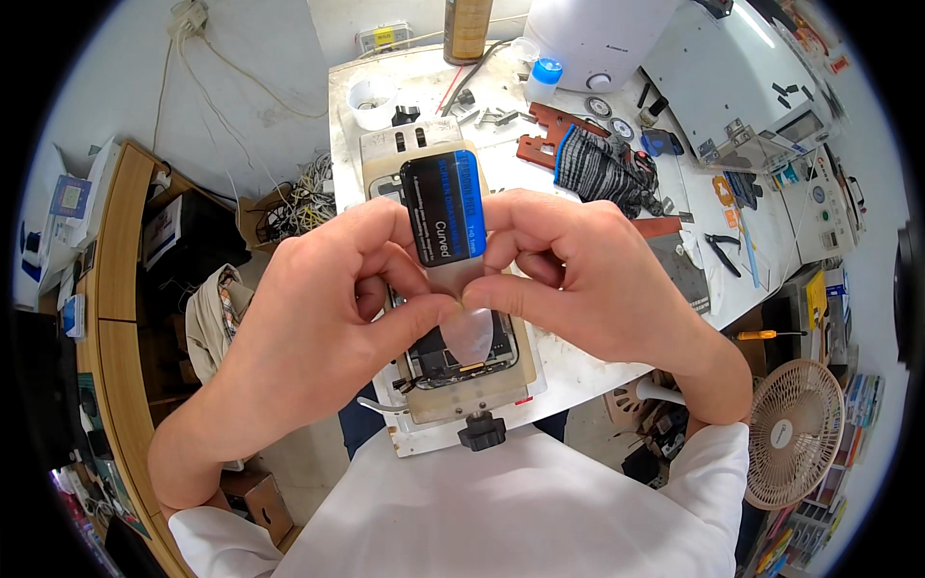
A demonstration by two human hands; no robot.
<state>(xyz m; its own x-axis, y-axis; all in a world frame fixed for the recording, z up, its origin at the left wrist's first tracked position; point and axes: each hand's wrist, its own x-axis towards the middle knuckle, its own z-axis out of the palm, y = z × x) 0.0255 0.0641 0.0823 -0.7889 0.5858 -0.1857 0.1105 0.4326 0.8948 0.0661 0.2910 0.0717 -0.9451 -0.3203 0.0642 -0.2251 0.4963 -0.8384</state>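
Observation:
Both of my hands pinch a thin, flat pry tool (443, 207) with a rounded black-and-blue printed face and a pale, rounded tip. My left hand (332, 299) closes on it from the left, thumb and fingertips at its middle. From the right, my right hand (593, 275) grips the same part, the two thumbs nearly meeting. Below the tool lies an opened phone (434, 371) with its dark inner parts showing; my hands and the tool cover much of it. The phone sits in a flat clamping holder (520, 385) with a black knob (482, 432) at its near end.
A striped work glove (607, 169) lies on a reddish-brown piece at the right of the white table (568, 352). Beyond are a blue-capped bottle (544, 79), a white tub (372, 101) and a tall can (468, 34). Black pliers (723, 252) and a fan (795, 433) are at right.

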